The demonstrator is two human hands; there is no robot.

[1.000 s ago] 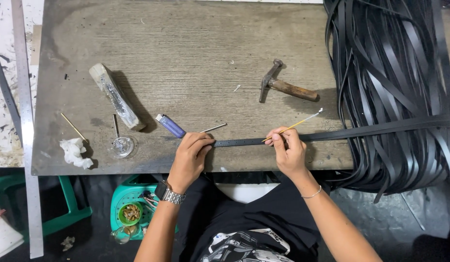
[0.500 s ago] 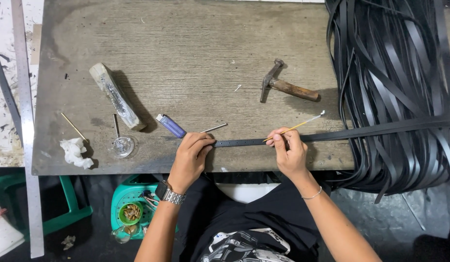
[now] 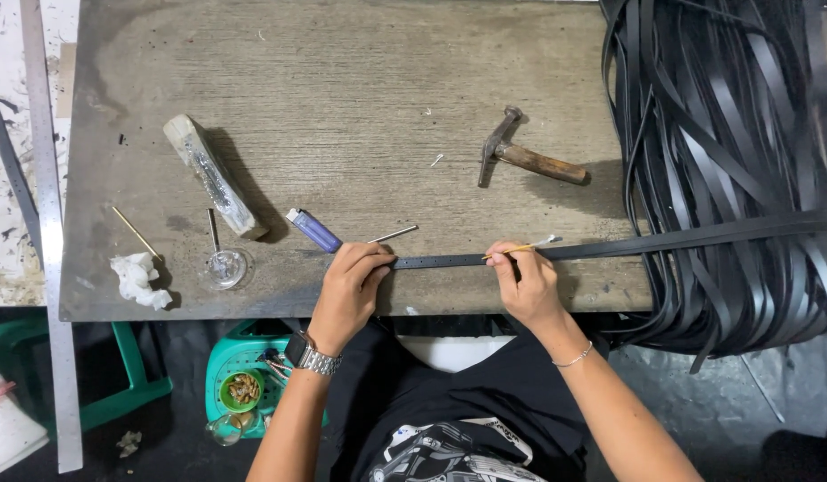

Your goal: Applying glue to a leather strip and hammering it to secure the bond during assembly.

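Note:
A long black strap (image 3: pixel 610 245) with a row of small holes lies along the near edge of the wooden board (image 3: pixel 342 98). My left hand (image 3: pixel 349 290) presses the strap's left end flat onto the board. My right hand (image 3: pixel 526 278) pinches a thin yellow stick with a white tip (image 3: pixel 529 245), its near end touching the strap about midway. The stick lies low, almost along the strap.
A hammer (image 3: pixel 525 158) lies behind the strap. A purple lighter (image 3: pixel 313 230), a thin metal rod (image 3: pixel 394 235), a small glass dish (image 3: pixel 224 268), a wooden block (image 3: pixel 212 176) and a white wad (image 3: pixel 137 278) sit at left. A heap of black straps (image 3: pixel 735 134) fills the right side.
My right hand has tipped the yellow stick down, so its white tip dropped from above the strap to almost level with it. My left hand has stayed put.

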